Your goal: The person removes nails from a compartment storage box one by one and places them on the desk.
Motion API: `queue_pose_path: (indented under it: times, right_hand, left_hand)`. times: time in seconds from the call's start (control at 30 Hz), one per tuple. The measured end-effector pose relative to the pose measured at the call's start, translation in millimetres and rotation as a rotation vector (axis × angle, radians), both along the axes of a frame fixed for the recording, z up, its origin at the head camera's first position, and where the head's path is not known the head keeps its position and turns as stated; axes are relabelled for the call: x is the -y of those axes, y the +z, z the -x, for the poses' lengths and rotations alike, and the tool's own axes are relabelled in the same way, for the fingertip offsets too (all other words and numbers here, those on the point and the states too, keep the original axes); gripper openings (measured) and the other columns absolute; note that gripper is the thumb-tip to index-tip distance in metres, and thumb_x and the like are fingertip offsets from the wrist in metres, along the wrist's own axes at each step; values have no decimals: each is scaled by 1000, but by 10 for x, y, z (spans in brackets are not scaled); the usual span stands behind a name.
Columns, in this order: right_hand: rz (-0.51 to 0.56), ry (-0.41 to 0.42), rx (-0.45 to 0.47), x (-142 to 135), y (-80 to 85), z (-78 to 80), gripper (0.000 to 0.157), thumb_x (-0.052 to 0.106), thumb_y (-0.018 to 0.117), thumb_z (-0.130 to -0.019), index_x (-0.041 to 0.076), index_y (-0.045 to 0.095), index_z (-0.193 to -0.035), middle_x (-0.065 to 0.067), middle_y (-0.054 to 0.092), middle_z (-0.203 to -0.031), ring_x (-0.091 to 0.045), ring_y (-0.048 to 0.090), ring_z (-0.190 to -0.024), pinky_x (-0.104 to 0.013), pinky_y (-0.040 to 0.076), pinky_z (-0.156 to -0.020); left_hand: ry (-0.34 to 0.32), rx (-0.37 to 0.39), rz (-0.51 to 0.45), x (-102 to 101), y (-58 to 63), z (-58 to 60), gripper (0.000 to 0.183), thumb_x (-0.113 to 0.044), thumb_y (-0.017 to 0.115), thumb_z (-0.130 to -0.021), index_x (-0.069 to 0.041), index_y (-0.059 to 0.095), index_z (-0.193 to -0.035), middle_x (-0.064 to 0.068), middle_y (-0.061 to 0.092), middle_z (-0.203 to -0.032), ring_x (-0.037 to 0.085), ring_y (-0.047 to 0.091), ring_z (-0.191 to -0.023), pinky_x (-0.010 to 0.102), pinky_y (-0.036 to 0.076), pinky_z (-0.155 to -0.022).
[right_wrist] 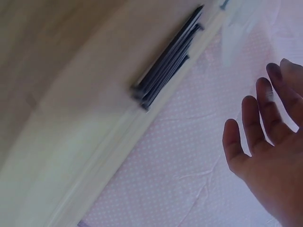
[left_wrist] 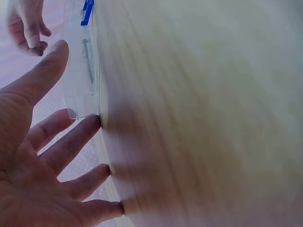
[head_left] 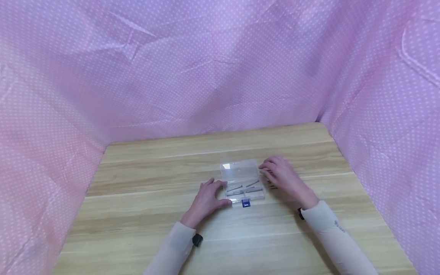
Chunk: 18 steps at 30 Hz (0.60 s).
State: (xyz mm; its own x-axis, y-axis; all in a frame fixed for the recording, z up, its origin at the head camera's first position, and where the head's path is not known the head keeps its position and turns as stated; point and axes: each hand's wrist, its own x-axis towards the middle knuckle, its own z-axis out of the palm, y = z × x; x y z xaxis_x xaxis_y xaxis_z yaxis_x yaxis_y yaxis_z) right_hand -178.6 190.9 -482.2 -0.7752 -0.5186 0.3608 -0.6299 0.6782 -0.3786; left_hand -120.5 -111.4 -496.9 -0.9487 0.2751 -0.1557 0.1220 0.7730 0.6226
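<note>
A clear plastic box (head_left: 254, 194) lies with its lid (head_left: 240, 170) folded back, away from the person. Several grey nails (head_left: 235, 188) lie in its compartments, and a blue latch (head_left: 246, 203) hangs at its front. My left hand (head_left: 206, 198) holds the box's left end, thumb at the front corner and index finger behind; its other fingertips (left_wrist: 108, 169) are on the table. Beside the lid's right edge is my right hand (head_left: 280, 173), fingers loosely bent with nothing visible between them. Below it, several dark nails (right_wrist: 168, 59) lie side by side on the table.
The wooden table (head_left: 144, 179) carries the box and the loose nails. Pink dotted cloth (head_left: 213, 76) hangs behind it and along both sides. Dark bands (head_left: 197, 240) show at the sleeve cuffs.
</note>
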Motion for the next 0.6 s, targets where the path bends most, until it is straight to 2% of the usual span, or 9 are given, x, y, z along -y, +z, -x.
queue_pose_path:
  times: [0.2,0.43,0.6]
  right_hand:
    - [7,29,-7,155,57,-42,14,9,76,-92,3,75,-105,-14,70,-106,-34,63,-103,-53,51,-93]
    - [8,45,-11,299,50,-102,11,8,79,-90,6,76,-100,-9,72,-103,-31,65,-102,-52,51,-95]
    - [0,47,18,396,47,-144,8,11,80,-90,10,78,-98,-5,72,-100,-30,64,-102,-51,50,-94]
  left_hand:
    - [-13,-18,2,10,-5,19,68,-40,90,-79,-12,65,-136,12,63,-141,43,38,-147,66,19,-123]
    - [-7,-2,8,14,-15,20,68,-41,90,-80,-14,65,-137,11,62,-143,41,36,-149,64,17,-124]
    - [-14,-5,8,21,-9,14,69,-42,90,-80,-13,65,-137,12,62,-143,42,37,-148,66,18,-123]
